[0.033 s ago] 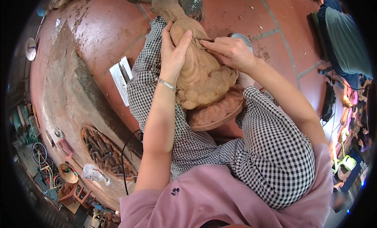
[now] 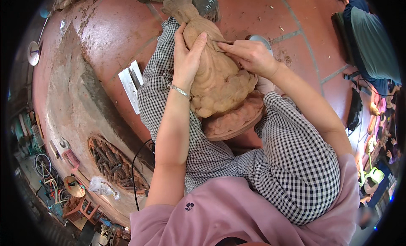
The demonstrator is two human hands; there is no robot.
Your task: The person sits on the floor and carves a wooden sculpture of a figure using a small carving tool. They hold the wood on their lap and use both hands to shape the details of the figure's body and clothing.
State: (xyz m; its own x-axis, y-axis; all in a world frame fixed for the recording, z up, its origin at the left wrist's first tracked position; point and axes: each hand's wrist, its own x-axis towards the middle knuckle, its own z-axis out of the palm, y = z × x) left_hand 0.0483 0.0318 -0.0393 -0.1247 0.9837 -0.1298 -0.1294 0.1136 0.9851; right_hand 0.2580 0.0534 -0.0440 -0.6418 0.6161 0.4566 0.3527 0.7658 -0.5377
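A brown clay statue [image 2: 215, 81], with draped folds and a ring of rounded lobes low down, leans away from me between my legs. My left hand [image 2: 188, 53] is wrapped round its left side, thumb lying on the front. From the right, my right hand [image 2: 251, 55] bends its fingers together, the index fingertip touching the folds near the statue's middle. Whether a small tool or a bit of clay sits in those fingers is hidden. Beneath the lobes is a reddish, rounded clay base [image 2: 234, 119].
A long clay-smeared slab [image 2: 72, 102] lies at my left, with a tray of dark wooden tools [image 2: 112, 163] and a clear plastic bag [image 2: 101, 186] on it. A white strip [image 2: 129, 89] is beside my left leg. Behind the right hand stands a pale round container [image 2: 260, 40].
My right hand has shifted slightly to the right, and the raised clay flap at its fingertips shows less. My left hand keeps its place on the statue.
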